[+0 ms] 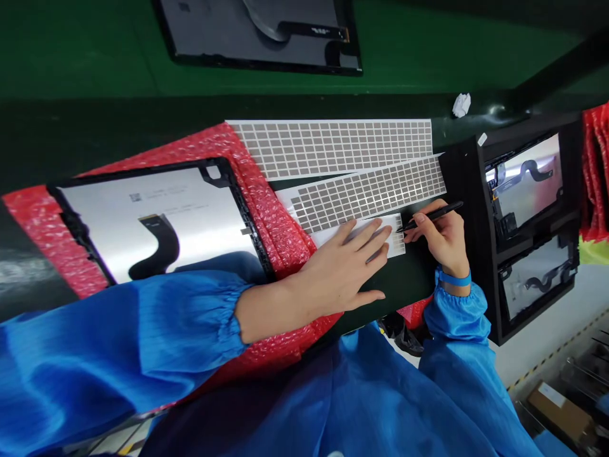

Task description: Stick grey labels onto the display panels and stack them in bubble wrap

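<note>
My left hand (pixel 349 263) lies flat with fingers stretched out on a white sheet of small grey stickers (pixel 397 236), pressing it down. My right hand (pixel 440 235) pinches black tweezers (pixel 432 214), whose tip touches the right end of that same sheet. Two larger sheets of grey stickers, one (pixel 371 190) just above my hands and one (pixel 333 146) farther back, lie on the dark bench. A display panel (pixel 143 219) with a black flex cable rests back-side up on red bubble wrap (pixel 266 190) to the left. Both arms wear blue sleeves.
A black rack (pixel 528 222) at the right holds two more panels on edge. Another panel (pixel 266 32) lies on the green belt at the top. A crumpled white scrap (pixel 461 105) sits near the belt's edge. Red wrap (pixel 597 165) hangs at far right.
</note>
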